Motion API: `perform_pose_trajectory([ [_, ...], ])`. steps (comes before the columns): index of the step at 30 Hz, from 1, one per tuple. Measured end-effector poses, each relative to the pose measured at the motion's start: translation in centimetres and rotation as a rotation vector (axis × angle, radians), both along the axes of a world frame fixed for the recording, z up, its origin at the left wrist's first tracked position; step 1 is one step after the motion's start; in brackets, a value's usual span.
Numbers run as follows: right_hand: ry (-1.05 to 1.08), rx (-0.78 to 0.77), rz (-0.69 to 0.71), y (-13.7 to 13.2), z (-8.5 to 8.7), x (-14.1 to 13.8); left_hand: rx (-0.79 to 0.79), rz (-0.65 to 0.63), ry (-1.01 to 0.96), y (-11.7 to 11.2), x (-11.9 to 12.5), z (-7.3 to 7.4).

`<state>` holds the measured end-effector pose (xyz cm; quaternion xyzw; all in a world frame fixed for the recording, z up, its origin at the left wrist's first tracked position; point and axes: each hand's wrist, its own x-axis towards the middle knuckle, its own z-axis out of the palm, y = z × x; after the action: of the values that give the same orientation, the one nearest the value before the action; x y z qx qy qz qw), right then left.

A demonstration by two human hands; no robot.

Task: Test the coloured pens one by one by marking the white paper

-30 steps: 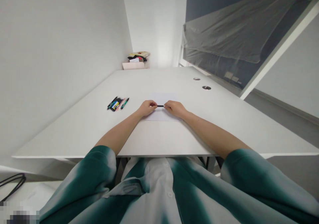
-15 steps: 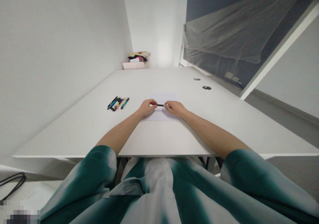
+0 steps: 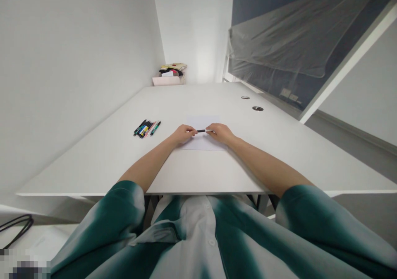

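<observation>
A slim black pen (image 3: 201,131) lies level across the middle of my view, just above a white sheet of paper (image 3: 202,121). My left hand (image 3: 185,135) pinches its left end between the fingertips. My right hand (image 3: 221,133) grips the right end, and a pale section of the barrel shows beside those fingers. Both hands rest over the sheet on the white table (image 3: 93,163). Left of my left hand lies a bunch of several coloured pens and markers (image 3: 145,128), apart from it.
Two round metal grommets (image 3: 257,108) are set in the table's far right area. A pale box with papers and dark items (image 3: 169,80) stands beyond the far end. A wall runs along the left, a plastic-covered panel (image 3: 279,34) hangs at right, and a black cable (image 3: 15,228) lies at lower left.
The pen has shifted slightly to the right and now tilts up at its right end. My right hand has moved a little up the picture, still on the pen.
</observation>
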<state>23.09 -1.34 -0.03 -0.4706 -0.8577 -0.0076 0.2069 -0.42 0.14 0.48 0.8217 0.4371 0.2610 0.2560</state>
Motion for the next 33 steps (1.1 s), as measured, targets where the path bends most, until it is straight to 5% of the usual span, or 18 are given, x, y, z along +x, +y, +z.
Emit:
perform_pose_trajectory([
  [8,0.296,-0.11,-0.154,0.7,0.5,1.0,0.109,0.129,-0.003,0.4,-0.2,-0.4],
  [18,1.384,-0.685,-0.001,0.9,1.3,0.8,0.475,0.137,0.378,-1.4,1.1,0.1],
  [28,1.525,-0.784,0.03,0.3,1.5,-0.4,0.56,0.163,0.386,-2.1,1.9,0.1],
  [33,1.301,-0.697,-0.021,0.2,1.2,-1.4,0.471,0.177,0.324,-2.6,3.0,0.9],
])
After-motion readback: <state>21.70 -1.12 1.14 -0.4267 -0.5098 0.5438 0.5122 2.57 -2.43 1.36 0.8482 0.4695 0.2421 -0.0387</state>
